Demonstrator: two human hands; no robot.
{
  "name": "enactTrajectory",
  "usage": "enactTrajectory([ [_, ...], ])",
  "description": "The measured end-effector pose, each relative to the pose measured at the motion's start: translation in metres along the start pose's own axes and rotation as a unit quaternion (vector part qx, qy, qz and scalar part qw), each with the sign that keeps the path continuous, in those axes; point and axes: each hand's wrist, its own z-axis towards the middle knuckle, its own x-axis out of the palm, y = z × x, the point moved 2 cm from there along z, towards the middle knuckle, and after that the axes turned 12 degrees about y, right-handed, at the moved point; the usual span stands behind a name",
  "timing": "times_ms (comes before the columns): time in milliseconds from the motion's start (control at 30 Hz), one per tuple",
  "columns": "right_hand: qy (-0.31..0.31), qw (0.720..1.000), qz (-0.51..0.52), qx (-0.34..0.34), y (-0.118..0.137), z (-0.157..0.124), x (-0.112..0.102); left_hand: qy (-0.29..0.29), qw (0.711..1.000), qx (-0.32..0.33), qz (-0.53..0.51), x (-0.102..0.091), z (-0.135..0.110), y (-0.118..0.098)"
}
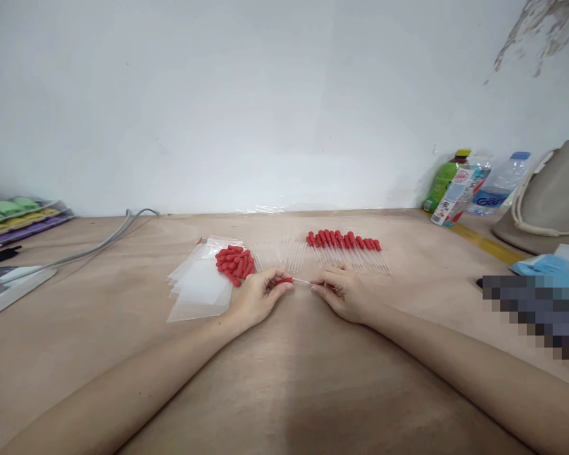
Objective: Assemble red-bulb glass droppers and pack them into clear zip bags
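Between finger and thumb, my left hand pinches a red rubber dropper bulb. My right hand grips a thin clear dropper tube, whose left end meets the bulb; how far it sits inside I cannot tell. Just behind my left hand lies a heap of loose red bulbs, partly on clear plastic bags. Several bare clear tubes lie side by side beyond the hands. Behind my right hand, droppers with red bulbs are laid in a slanting row, bulbs toward the wall.
At the far left are packs of coloured items, a grey cable and a white-edged box. Drink bottles, a carton, a grey bag and a blue packet stand or lie at right. A white wall backs the table.
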Motion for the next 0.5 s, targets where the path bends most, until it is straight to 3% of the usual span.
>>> enactTrajectory([
  [200, 0.031, 0.999, 0.009, -0.012, -0.0078, 0.0018, -0.0007, 0.041, 0.998, 0.028, 0.049, -0.0013, -0.002, -0.0019],
  [500, 0.033, 0.995, -0.088, -0.012, -0.0003, 0.0022, -0.0034, 0.067, 0.993, 0.062, 0.078, -0.0003, -0.0029, -0.0042],
])
